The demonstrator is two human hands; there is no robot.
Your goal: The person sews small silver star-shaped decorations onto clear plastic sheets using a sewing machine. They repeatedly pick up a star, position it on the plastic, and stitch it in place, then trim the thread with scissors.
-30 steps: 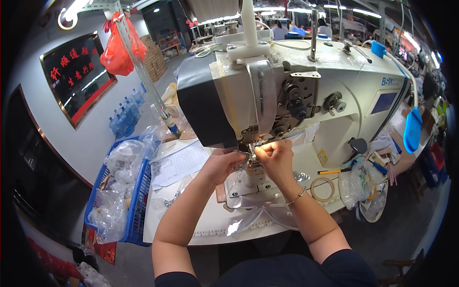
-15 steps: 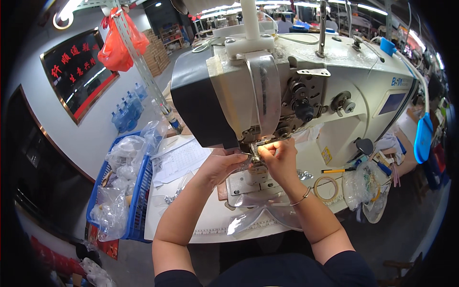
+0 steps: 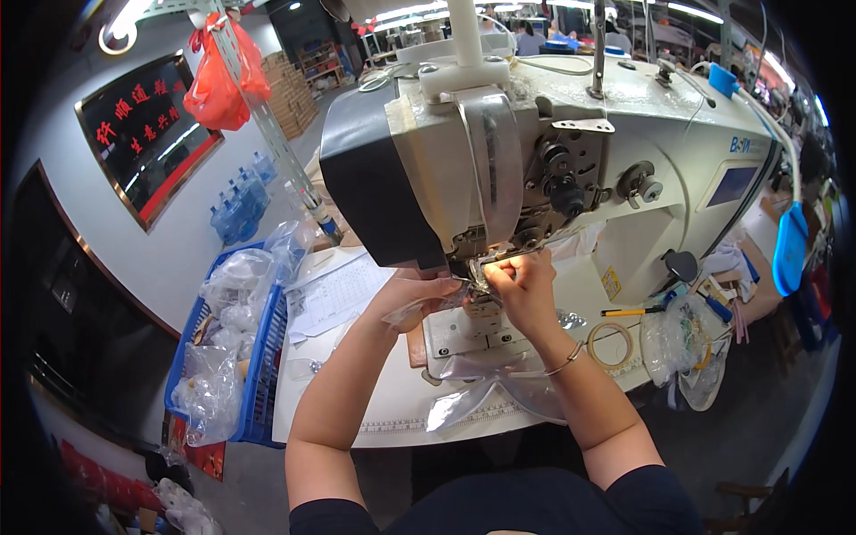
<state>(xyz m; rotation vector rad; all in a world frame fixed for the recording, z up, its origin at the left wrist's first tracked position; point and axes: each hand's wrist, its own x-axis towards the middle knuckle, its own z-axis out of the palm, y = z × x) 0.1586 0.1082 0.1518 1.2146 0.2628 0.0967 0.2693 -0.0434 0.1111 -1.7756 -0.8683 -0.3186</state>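
Note:
A white industrial sewing machine stands before me, its needle area lit by a small lamp. At the left of the presser foot, my left hand pinches a clear plastic piece between thumb and fingers. My right hand is closed close against the foot's right side, fingertips together; whatever is in them is too small to make out. A clear plastic strip runs down the front of the machine head toward the foot. Below the hands, clear plastic sheeting lies over the table's front edge.
To the left is a blue basket full of clear plastic, beside paper sheets. A tape roll, a yellow pen and a clear bag lie at the right. A ruler strip follows the table's front edge.
The plastic in my left hand now shows more below the fingers, and that hand has turned slightly. My right hand stays by the presser foot. The whole view has shifted a little.

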